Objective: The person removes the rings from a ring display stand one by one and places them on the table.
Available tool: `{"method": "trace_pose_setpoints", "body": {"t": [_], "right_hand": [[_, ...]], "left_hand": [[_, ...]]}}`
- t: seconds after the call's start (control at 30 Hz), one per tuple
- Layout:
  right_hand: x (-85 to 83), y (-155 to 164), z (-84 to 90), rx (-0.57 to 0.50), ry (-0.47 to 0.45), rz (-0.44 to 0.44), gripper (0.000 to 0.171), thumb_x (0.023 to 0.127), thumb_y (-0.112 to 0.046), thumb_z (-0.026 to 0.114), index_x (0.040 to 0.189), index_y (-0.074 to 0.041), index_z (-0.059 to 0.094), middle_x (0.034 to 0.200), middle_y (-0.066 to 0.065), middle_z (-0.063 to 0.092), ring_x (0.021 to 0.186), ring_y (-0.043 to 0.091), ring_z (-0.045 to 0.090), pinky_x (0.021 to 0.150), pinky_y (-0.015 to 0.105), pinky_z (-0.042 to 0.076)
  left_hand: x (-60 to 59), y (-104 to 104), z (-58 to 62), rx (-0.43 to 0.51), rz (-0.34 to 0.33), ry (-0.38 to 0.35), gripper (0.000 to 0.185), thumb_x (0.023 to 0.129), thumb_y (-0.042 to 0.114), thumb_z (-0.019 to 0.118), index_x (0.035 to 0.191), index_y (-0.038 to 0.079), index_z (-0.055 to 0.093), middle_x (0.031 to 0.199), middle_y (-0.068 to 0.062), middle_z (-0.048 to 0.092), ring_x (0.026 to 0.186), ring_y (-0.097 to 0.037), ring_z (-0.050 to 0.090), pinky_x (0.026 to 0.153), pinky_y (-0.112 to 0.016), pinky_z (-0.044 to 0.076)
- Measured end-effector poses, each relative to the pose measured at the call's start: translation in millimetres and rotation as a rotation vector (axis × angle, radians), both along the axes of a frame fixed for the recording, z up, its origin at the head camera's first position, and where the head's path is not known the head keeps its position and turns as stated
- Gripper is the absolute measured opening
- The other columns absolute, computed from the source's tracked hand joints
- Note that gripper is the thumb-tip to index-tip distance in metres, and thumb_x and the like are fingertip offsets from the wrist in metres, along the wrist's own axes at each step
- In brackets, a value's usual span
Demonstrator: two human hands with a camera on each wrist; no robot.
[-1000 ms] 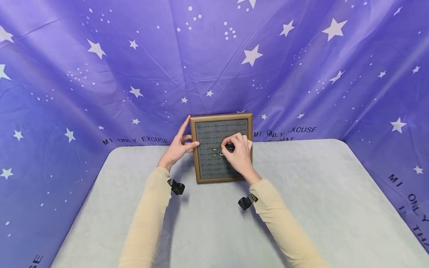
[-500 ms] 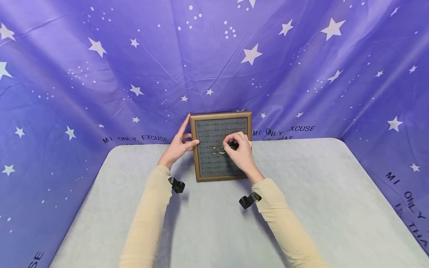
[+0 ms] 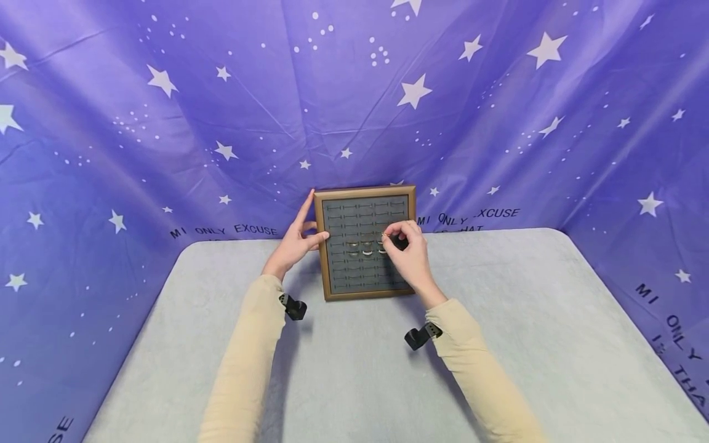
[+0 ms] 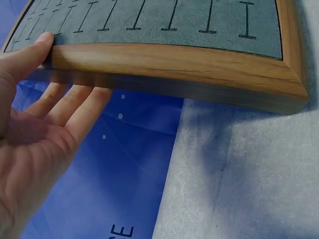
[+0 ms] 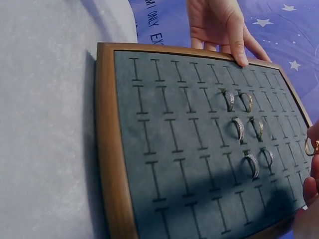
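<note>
Fingers of your right hand (image 3: 408, 253) pinch a small gold ring (image 5: 309, 148) just above the grey slotted tray (image 3: 339, 278). Your left hand (image 3: 293, 243) steadies the tray's wooden left edge, thumb on the frame, fingers straight behind it.

the scene is brightly and evenly lit from above, with soft light and no harsh glare. the head view is sharp through the middle but bends at its edges, where the starred purple backdrop (image 3: 166, 123) curves and stretches like a wide-angle lens. soft, faint shadows fall on the grey table (image 3: 343, 381) beneath the sleeves. in the left wrist view the wooden frame (image 4: 174, 64) casts a broad soft shadow onto the cloth below it, and the near palm is slightly soft. in the right wrist view the tray's lower part lies in dim shade, and the fingertips at the right edge are blurred.
</note>
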State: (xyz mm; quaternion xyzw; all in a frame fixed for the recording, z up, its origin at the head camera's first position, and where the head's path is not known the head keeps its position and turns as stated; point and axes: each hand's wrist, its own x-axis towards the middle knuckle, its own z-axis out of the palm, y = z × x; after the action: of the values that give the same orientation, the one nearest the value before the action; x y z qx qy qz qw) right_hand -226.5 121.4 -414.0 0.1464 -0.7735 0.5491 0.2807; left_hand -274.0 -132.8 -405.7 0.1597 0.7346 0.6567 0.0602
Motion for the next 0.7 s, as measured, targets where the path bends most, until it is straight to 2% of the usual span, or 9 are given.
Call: {"method": "trace_pose_setpoints", "body": {"t": [0.23,0.3,0.43,0.57,0.63,0.7], "right_hand": [[5.8,9.5,-8.9,-0.048,-0.050,-0.008,0.008,0.080,0.004,0.068,0.084,0.000,0.063,0.089,0.019,0.053,0.082,0.031,0.044,0.074,0.034,0.032],[8.3,11.0,-8.4,-0.059,-0.059,-0.008,0.007,0.079,0.007,0.066,0.084,0.004,0.062,0.089,0.023,0.053,0.082,0.035,0.044,0.074,0.035,0.032],[21.6,11.9,4.8,-0.070,-0.066,0.000,0.006,0.078,0.013,0.063,0.084,0.011,0.060,0.088,0.029,0.050,0.083,0.041,0.043,0.075,0.037,0.033],[32.6,14.1,16.8,-0.058,-0.075,-0.001,0.006,0.079,0.016,0.062,0.084,0.013,0.059,0.087,0.032,0.050,0.084,0.043,0.043,0.075,0.030,0.033],[34.4,16.0,18.3,-0.049,-0.078,-0.004,0.007,0.079,0.017,0.063,0.084,0.014,0.060,0.087,0.032,0.050,0.084,0.044,0.043,0.074,0.025,0.031],[34.8,18.4,17.6,-0.040,-0.082,-0.013,0.007,0.079,0.016,0.062,0.083,0.012,0.060,0.086,0.032,0.050,0.083,0.045,0.043,0.073,0.027,0.031]], "left_hand": [[-0.5,1.1,-0.9,-0.017,0.025,0.014,0.092,0.092,0.002,0.064,0.150,0.052,0.014,0.152,-0.011,0.023,0.106,-0.035,0.056,0.073,-0.036,0.055],[-0.5,1.1,-0.2,-0.015,0.027,0.009,0.092,0.092,0.001,0.064,0.152,0.049,0.014,0.152,-0.011,0.024,0.102,-0.035,0.057,0.072,-0.035,0.055],[3.7,2.0,5.2,0.000,0.022,-0.010,0.091,0.092,-0.001,0.063,0.155,0.041,0.013,0.154,-0.010,0.020,0.104,-0.034,0.055,0.073,-0.035,0.055],[13.5,4.7,17.6,-0.014,0.021,-0.009,0.090,0.092,-0.004,0.062,0.156,0.033,0.011,0.155,-0.011,0.016,0.104,-0.031,0.055,0.075,-0.037,0.055],[17.7,6.0,22.7,-0.023,0.022,0.001,0.089,0.092,-0.004,0.061,0.157,0.030,0.011,0.153,-0.016,0.020,0.100,-0.029,0.057,0.076,-0.037,0.055],[18.4,6.2,23.4,-0.020,0.022,0.003,0.089,0.092,-0.004,0.061,0.157,0.030,0.011,0.150,-0.018,0.024,0.098,-0.026,0.058,0.077,-0.038,0.055]]}}
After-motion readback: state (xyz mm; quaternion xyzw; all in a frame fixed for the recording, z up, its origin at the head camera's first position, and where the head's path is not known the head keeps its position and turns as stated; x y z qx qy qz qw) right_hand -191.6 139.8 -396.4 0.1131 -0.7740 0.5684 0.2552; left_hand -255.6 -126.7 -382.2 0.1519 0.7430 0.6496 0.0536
